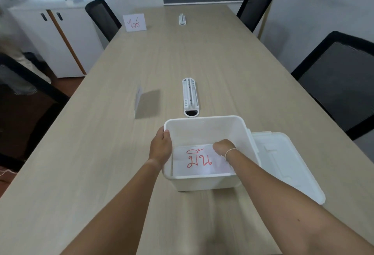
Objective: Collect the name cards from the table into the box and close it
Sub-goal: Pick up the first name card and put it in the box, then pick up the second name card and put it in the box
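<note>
A white plastic box point(204, 122) stands open on the long wooden table near me. My left hand point(160, 146) grips its left rim. Inside the box, my right hand point(223, 146) reaches down to the far right edge of a name card point(199, 161) with red writing that lies flat on the bottom; its fingers are hidden. The box's white lid point(283, 159) lies on the table just right of the box. A second name card point(138, 101) stands edge-on left of the box. A third card point(134, 22) with red writing stands far off at the table's left edge.
Two white cable-port covers point(190, 97) point(182, 19) run along the table's centre line. Black mesh chairs point(342, 84) point(103, 18) stand on both sides. A white cabinet point(56, 40) is at the left wall.
</note>
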Demonstrator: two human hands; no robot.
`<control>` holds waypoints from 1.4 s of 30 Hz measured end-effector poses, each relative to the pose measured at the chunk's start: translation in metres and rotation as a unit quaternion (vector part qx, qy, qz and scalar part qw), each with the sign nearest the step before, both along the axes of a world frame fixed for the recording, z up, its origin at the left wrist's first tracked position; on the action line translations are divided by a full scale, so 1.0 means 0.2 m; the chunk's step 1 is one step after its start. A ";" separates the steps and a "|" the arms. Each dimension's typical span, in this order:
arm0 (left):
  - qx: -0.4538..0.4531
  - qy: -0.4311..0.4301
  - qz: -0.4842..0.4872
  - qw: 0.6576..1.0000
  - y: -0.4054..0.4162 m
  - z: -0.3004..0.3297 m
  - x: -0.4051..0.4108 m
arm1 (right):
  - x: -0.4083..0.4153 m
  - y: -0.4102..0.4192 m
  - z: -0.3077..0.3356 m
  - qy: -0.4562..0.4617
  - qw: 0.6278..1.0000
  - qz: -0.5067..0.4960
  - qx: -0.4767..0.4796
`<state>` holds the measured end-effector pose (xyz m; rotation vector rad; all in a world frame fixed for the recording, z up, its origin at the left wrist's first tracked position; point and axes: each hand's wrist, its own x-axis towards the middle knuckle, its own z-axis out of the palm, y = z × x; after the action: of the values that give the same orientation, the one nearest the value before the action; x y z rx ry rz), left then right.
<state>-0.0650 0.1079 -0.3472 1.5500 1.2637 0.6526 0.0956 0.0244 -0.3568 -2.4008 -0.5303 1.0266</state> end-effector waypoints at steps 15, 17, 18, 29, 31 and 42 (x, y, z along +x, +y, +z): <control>0.041 0.080 -0.027 0.996 -0.10 0.11 -0.14 | -0.15 -0.27 0.32 -0.085 0.983 0.082 0.141; 0.053 0.077 -0.027 0.995 -0.16 0.16 -0.20 | -0.20 -0.31 0.37 -0.101 0.976 0.102 0.161; 0.061 0.077 -0.029 0.995 -0.19 0.19 -0.23 | -0.23 -0.34 0.40 -0.109 0.973 0.111 0.172; 0.145 0.177 -0.007 0.974 -0.53 0.39 -0.80 | -0.70 -0.50 0.50 -0.161 0.933 0.211 0.242; 0.148 0.190 -0.002 0.970 -0.55 0.41 -0.92 | -0.81 -0.50 0.51 -0.165 0.928 0.232 0.240; 0.174 0.223 0.028 0.959 -0.33 0.56 -1.65 | -1.48 -0.11 0.63 -0.198 0.914 0.256 0.245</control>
<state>-0.3949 0.0415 -0.2354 2.0406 1.5910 0.6024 -0.1994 0.0021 -0.2308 -2.0390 -1.4334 0.4833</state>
